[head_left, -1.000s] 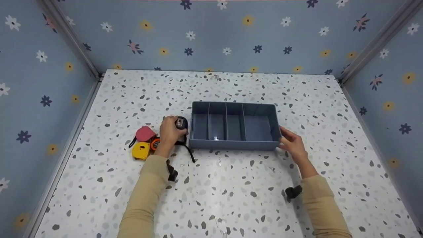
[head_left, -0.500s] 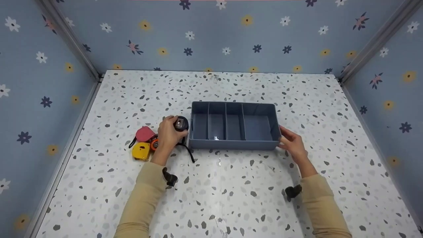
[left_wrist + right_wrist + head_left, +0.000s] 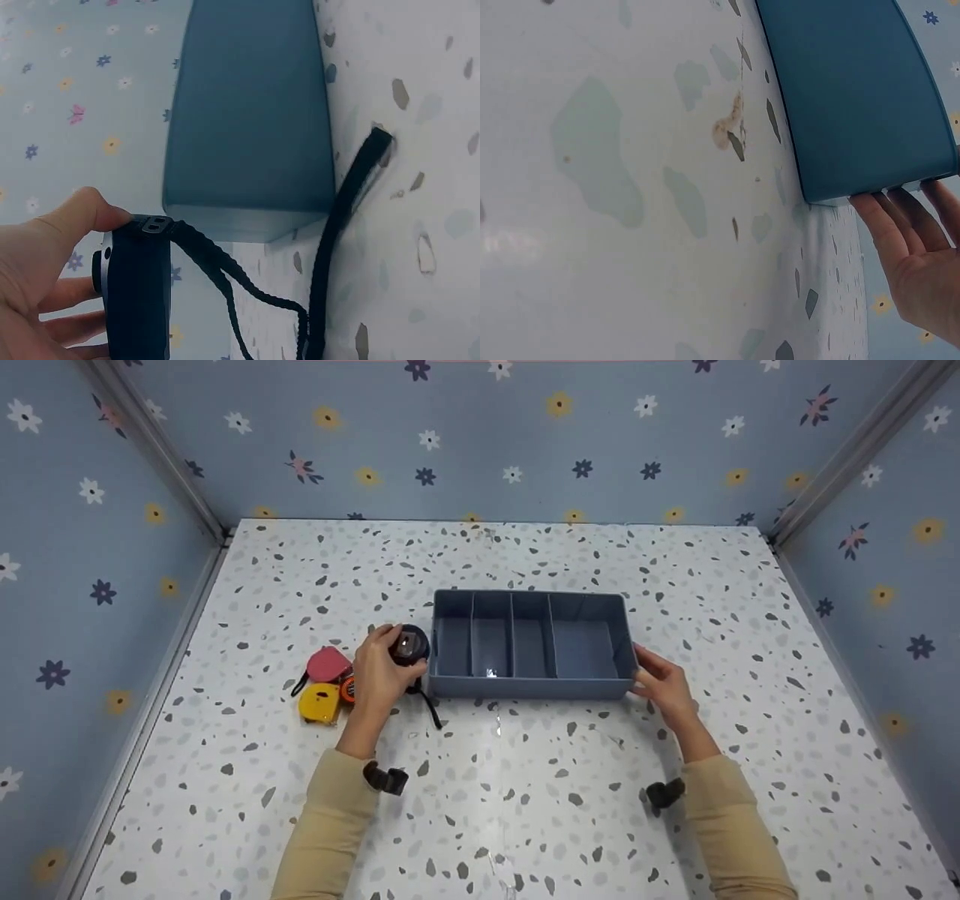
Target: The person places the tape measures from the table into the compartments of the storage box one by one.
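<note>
My left hand [image 3: 381, 671] grips a black tape measure [image 3: 409, 645] just left of the grey-blue divided box [image 3: 532, 688]. In the left wrist view the thumb lies on the top edge of the tape measure [image 3: 139, 292], fingers behind it. A black wrist strap [image 3: 322, 277] hangs from it to the tabletop. My right hand [image 3: 666, 690] touches the box's right end; in the right wrist view its extended fingers [image 3: 885, 229] rest against that end wall. The compartments seen from above hold no tape measures.
Left of my left hand lie a pink tape measure [image 3: 328, 665], a yellow one [image 3: 320, 703] and an orange-and-black one [image 3: 348, 688], partly hidden by the hand. The speckled tabletop [image 3: 525, 810] is enclosed by flowered panels [image 3: 480, 442] at the back and sides.
My left hand and wrist have shifted slightly left and nearer to me, and the tape measure has turned a little in the grip. The right hand and box stay put.
</note>
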A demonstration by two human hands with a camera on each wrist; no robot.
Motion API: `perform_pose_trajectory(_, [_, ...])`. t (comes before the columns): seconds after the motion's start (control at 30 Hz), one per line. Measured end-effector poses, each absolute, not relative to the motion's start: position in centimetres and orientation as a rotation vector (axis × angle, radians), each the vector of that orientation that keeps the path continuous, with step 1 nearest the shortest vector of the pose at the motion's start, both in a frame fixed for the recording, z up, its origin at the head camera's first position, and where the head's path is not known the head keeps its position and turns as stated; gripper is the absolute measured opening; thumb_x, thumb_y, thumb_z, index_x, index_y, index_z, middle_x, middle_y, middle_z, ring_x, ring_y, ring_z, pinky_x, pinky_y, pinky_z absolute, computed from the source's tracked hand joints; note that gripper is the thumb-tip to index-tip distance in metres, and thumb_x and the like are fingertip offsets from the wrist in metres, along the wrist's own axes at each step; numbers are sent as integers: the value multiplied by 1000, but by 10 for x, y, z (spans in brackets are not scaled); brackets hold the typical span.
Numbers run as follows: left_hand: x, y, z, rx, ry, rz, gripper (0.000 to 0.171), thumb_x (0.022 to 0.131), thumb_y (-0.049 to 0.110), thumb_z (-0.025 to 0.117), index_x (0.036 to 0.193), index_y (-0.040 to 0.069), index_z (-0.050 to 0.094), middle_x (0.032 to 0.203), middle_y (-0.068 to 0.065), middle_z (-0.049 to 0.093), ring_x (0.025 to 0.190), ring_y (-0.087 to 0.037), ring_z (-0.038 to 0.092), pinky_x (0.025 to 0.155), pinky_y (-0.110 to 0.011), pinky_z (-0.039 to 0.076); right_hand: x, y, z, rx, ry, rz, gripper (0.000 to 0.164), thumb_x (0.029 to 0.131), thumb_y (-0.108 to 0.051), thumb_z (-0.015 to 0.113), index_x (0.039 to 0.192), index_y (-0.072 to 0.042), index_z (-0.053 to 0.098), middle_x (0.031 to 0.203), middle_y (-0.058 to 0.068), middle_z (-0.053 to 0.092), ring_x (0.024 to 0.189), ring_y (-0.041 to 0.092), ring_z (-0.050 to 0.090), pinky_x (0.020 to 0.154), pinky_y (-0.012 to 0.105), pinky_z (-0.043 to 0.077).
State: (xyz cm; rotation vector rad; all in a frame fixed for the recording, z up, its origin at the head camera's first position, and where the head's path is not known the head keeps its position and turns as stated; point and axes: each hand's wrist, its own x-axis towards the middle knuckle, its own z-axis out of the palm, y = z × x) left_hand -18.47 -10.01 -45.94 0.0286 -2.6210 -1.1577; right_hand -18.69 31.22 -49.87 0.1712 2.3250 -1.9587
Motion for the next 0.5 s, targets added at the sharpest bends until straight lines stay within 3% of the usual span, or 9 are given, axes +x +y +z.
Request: perform_pose_trajectory(0.5, [-170,-73,-447,-109,-2491,-1234,59,62,14,74,115,-4,57,118,-20,52,107,-32,50,89,-40,41,-188,312,-502,233,2342,-1946,54,81,1,46,134,-4,38,135,15,37,113,24,46,72,28,51])
